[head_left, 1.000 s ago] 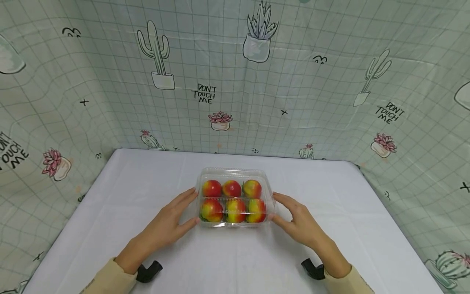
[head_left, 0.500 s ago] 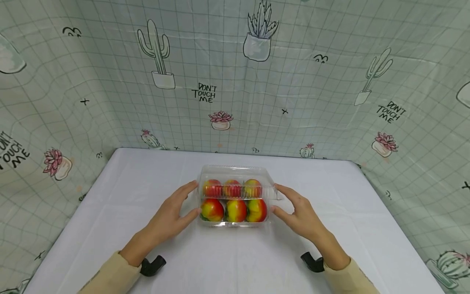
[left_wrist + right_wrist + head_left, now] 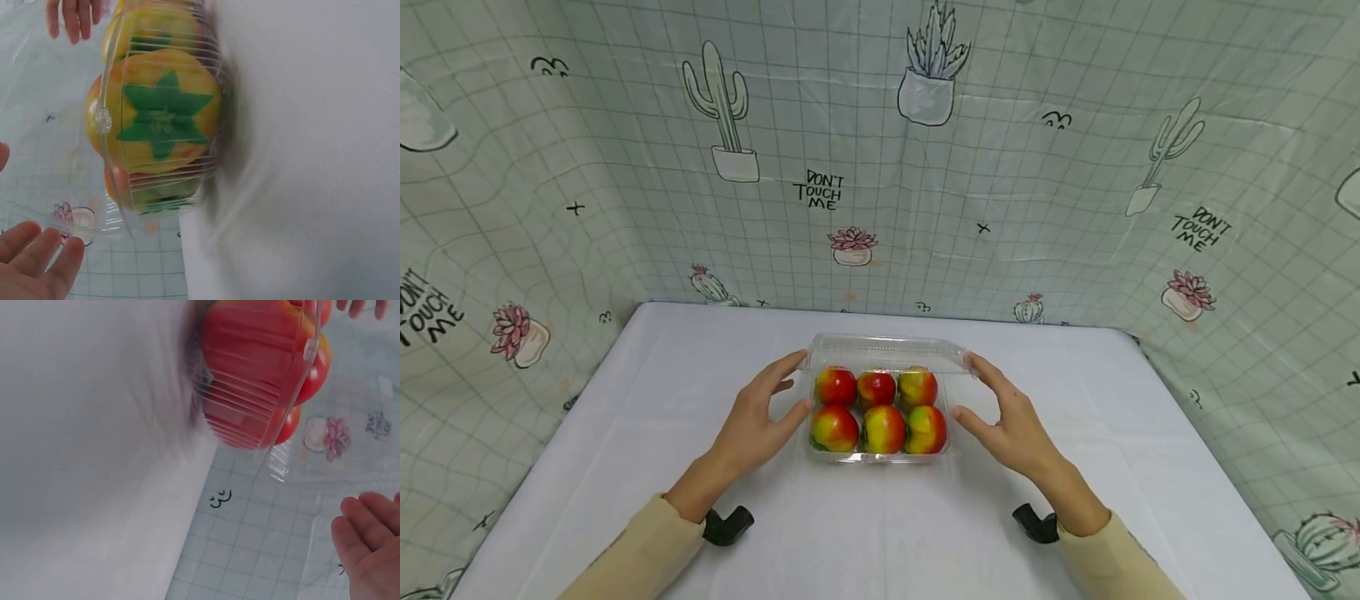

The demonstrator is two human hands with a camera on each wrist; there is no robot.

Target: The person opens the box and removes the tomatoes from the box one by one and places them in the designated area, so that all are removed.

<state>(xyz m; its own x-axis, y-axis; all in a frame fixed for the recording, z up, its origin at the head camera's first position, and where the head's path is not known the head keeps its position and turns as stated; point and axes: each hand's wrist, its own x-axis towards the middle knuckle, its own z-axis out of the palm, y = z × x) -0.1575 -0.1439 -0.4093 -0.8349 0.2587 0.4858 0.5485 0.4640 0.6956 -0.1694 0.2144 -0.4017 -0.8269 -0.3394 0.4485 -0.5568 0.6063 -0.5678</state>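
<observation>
Left hand (image 3: 758,419) spread, fingers extended at the left end of the transparent lid (image 3: 887,353); right hand (image 3: 1015,421) likewise at its right end. I record the lid raised over the far side of the transparent box (image 3: 880,458), which sits on white cloth (image 3: 880,533) holding six red-yellow fruits (image 3: 883,429). Cactus-print sheeting (image 3: 880,150) rises beyond. Side edges lie well apart from both hands; I note broad cloth in front of the box.

Pale green gridded backdrop (image 3: 880,150) round three sides, creases showing; printed cactus (image 3: 724,112) up left, pink succulent (image 3: 852,247) lower (lettering (image 3: 820,190) between: "DON'T TOUCH ME"!); white-covered table (image 3: 880,542) in front, soft light.
</observation>
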